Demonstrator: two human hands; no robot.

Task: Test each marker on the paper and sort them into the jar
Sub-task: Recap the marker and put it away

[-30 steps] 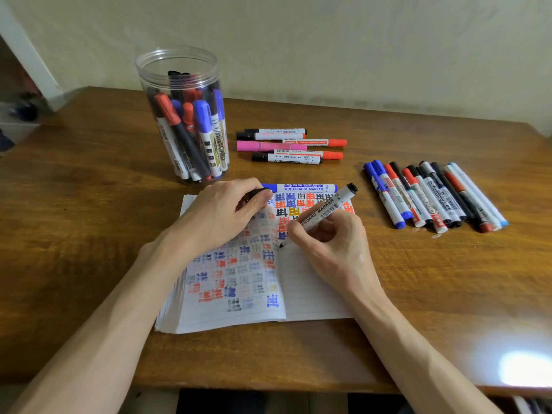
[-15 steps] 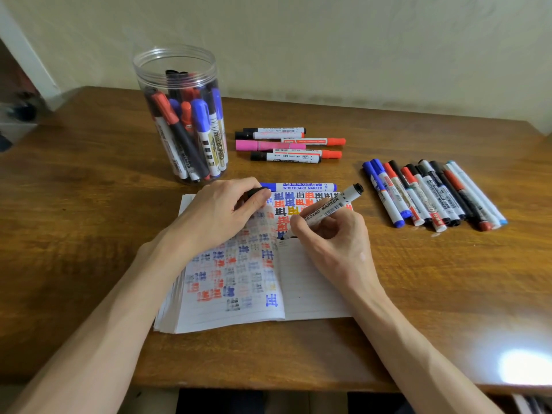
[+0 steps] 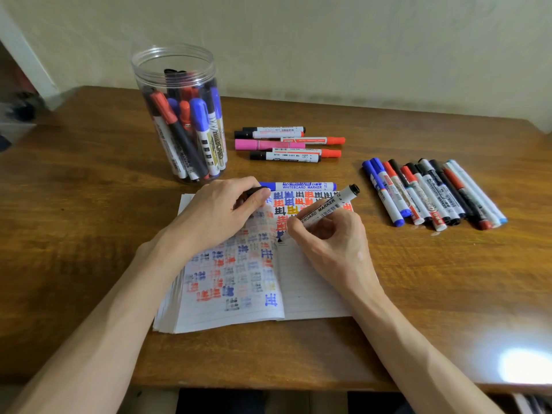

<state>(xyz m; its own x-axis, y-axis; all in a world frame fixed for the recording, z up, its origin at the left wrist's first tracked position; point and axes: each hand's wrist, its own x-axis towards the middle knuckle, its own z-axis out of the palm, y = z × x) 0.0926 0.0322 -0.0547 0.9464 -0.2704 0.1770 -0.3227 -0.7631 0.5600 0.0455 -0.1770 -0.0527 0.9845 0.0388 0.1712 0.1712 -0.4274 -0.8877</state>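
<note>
Right hand [image 3: 331, 243] gripped white marker [image 3: 325, 209] with curled fingers, barrel reading "BOARD MARKER", tip on lined notebook page [image 3: 310, 282]; left hand [image 3: 215, 216] rested on the page, thumb and forefinger pinching small black piece [image 3: 254, 191] | blue marker [image 3: 301, 185] reading "WHITEBOARD MARKER" lay along notebook's top edge | clear cylindrical plastic jar [image 3: 176, 64], part-filled with markers, stood rear-left on wooden table [image 3: 89, 234]

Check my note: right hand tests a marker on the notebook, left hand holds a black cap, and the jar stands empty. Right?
Not quite: the head view shows the jar holding many markers. The rest stands: the right hand tests a marker on the notebook and the left hand holds a black cap.
</note>
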